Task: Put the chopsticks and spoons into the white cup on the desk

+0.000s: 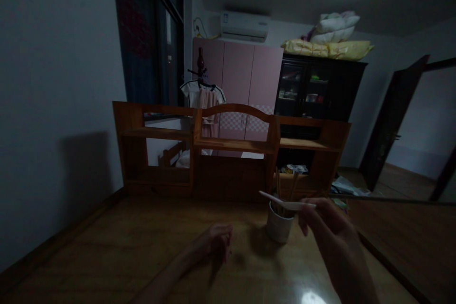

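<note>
My right hand (331, 235) is at the right, its thumb and fingers pinched on one end of a slim white stick-like tool (290, 205). The tool points left, nearly level, across the mouth of a white cup (280, 225). Several thin wooden sticks (294, 185) stand upright in that cup; their lower parts are hidden. Low over the wooden tabletop, left of the cup, my left hand (215, 239) has its fingers curled inward. Whatever it holds, if anything, does not show in the dim light.
Along the table's back edge stands a wooden shelf unit (231, 144) with a small packet (298, 169) in its right part. A wall (60, 161) borders the left. Farther off are a pink wardrobe (237, 76), a dark cabinet (345, 90), and a door (388, 123).
</note>
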Available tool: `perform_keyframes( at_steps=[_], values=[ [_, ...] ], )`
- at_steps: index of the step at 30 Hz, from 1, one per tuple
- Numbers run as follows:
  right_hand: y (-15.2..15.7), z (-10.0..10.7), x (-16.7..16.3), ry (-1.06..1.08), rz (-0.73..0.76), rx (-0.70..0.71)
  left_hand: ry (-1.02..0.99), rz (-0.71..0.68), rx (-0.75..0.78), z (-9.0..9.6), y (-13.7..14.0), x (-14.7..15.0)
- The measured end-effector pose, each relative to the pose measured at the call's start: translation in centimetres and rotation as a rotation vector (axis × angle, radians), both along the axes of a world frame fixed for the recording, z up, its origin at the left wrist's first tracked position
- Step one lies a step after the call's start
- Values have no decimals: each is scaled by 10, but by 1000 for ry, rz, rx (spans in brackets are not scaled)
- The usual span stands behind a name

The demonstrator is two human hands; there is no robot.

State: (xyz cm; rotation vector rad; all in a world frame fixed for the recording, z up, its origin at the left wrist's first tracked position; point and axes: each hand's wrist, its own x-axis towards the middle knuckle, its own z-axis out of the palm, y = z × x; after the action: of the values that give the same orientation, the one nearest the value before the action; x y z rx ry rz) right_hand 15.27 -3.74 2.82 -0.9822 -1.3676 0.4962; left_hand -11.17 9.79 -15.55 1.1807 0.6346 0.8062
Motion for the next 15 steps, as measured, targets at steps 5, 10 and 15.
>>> perform_keyframes(
  at_steps=[5,10,15],
  values=[
    [4,15,30,-44,-238,90,9,-3,0,1,-1,1],
    [21,12,49,-96,-169,-13,10,12,8,8,-5,2],
    [39,3,54,-164,-73,-70,22,-6,-5,11,-8,2]
  ],
)
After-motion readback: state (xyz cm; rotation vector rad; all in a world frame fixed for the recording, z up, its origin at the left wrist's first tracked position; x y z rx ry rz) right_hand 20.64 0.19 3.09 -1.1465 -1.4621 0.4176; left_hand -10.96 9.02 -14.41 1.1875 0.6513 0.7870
